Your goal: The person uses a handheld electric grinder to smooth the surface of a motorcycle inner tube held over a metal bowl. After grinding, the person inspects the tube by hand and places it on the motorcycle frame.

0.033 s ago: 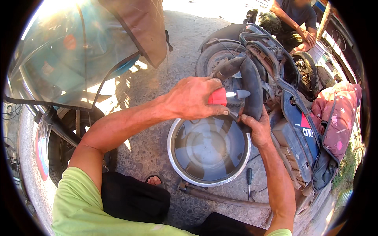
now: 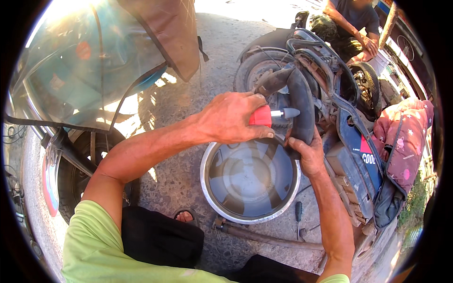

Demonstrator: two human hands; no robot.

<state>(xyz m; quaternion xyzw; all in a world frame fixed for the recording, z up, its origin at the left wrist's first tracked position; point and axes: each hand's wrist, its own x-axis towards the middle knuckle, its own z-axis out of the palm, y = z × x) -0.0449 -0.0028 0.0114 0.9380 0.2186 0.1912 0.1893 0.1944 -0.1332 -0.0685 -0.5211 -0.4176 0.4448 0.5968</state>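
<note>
My left hand (image 2: 236,118) is closed around a red-handled tool (image 2: 261,116) with a silver shaft and grey cone tip, which lies against a black inner tube (image 2: 302,108). My right hand (image 2: 306,151) grips the lower part of that tube, thumb on its surface. Below both hands is a wide metal basin (image 2: 205,184) of water. A screwdriver (image 2: 299,212) lies right of the basin, and a long rusty metal bar (image 2: 269,238) lies across the ground in front of it.
A scooter (image 2: 255,56) with a blue panel stands beyond the tube, a pink patterned cover (image 2: 401,141) on its right. Another person (image 2: 354,23) sits at upper right. A vehicle with a clear windshield and wheel (image 2: 75,170) stands left. My sandalled foot (image 2: 184,216) is beside the basin.
</note>
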